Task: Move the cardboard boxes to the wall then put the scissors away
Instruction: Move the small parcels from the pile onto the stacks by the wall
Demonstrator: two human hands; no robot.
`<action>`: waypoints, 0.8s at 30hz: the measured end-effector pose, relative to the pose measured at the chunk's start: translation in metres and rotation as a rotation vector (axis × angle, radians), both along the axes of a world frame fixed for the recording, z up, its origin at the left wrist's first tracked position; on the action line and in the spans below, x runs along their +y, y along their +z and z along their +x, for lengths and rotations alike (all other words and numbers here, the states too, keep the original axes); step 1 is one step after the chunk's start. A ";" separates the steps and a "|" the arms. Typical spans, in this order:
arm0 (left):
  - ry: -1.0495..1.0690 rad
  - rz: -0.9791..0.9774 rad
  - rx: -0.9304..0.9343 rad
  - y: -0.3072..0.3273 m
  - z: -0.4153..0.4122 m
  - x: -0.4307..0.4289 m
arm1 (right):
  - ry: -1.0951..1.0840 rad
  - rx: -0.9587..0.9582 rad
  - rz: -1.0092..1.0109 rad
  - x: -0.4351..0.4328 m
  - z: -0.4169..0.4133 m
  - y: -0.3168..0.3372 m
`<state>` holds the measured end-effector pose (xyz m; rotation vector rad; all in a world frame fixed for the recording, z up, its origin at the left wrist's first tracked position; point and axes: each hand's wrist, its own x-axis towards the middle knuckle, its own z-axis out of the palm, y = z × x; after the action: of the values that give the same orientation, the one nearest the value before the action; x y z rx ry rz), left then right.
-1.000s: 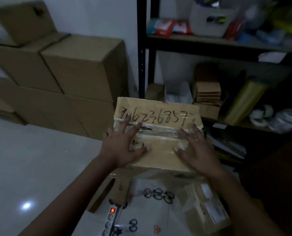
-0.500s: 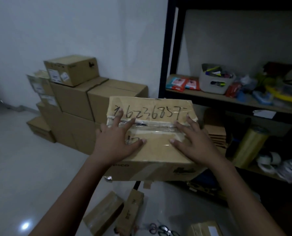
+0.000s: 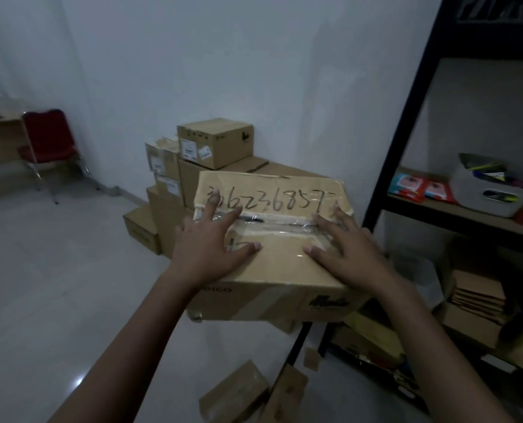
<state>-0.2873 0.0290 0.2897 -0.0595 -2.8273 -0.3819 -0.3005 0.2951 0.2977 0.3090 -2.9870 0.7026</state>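
Both hands lie flat and open on the lid of a cardboard box (image 3: 272,270). The left hand (image 3: 211,248) has its fingers spread across the near left part of the top, with the fingertips reaching a strip of clear tape. The right hand (image 3: 348,251) mirrors it on the right side, fingers straight and thumb pointing inward. Neither hand curls round an edge. The box sits well above the floor (image 3: 55,285), but what carries it from below is hidden, so I cannot tell how it is supported.

The box has a row of handwritten digits along its far flap and faces a stack of boxes (image 3: 168,215) that stands against the wall (image 3: 223,71), with a small box (image 3: 214,141) on top. To the right rises a black shelf (image 3: 388,166) holding a grey tub (image 3: 492,190) and other supplies. A red chair (image 3: 46,138) stands far off to the left.

Judging by this, the first part of the task is under way: several boxes are already at the wall, and this one is near them but not set down. Two flat cardboard packs (image 3: 232,392) on the floor below may also need moving. The scissors are not in view, so putting them away looks to be left.
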 end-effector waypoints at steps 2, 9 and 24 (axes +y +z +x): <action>0.015 0.000 -0.002 0.005 -0.008 -0.041 | -0.001 0.016 -0.007 -0.041 -0.010 0.002; 0.025 -0.036 0.036 0.021 -0.045 -0.162 | -0.010 0.037 -0.078 -0.167 -0.047 0.000; -0.027 0.106 0.023 0.001 -0.162 -0.271 | -0.071 0.040 -0.027 -0.273 -0.158 -0.001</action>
<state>-0.4488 -0.2423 0.2908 -0.0792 -2.7811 -0.5333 -0.4589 0.0225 0.2966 0.2116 -2.9320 0.7207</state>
